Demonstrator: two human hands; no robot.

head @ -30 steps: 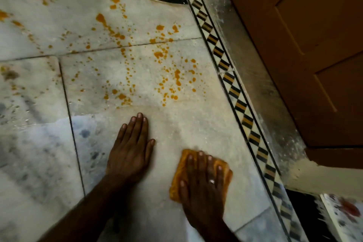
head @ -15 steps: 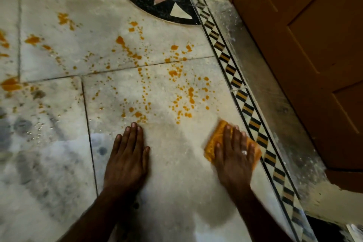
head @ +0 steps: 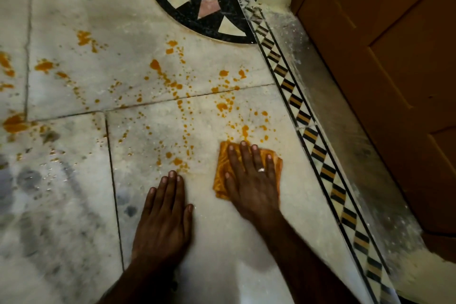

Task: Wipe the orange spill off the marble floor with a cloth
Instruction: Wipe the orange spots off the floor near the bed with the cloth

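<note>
Orange spill (head: 222, 106) lies in drops and blotches across the white marble floor (head: 81, 217), from the far left to near the patterned border. My right hand (head: 251, 180) presses flat on a folded orange cloth (head: 220, 175), fingers spread, at the near edge of the splatter. A ring shows on one finger. My left hand (head: 164, 217) rests flat on the floor just left of the cloth, fingertips beside a few orange drops, holding nothing.
A black-and-yellow diamond border strip (head: 318, 153) runs diagonally on the right, with a dusty grey sill (head: 345, 131) and a brown wooden door (head: 394, 69) beyond it. A black quarter-circle inlay (head: 202, 15) fills the far corner. Wet grey smears (head: 29, 180) mark the left tiles.
My right hand has slid the cloth forward from near my body, out toward the border, then left to the edge of the splatter. My left hand stays planted.
</note>
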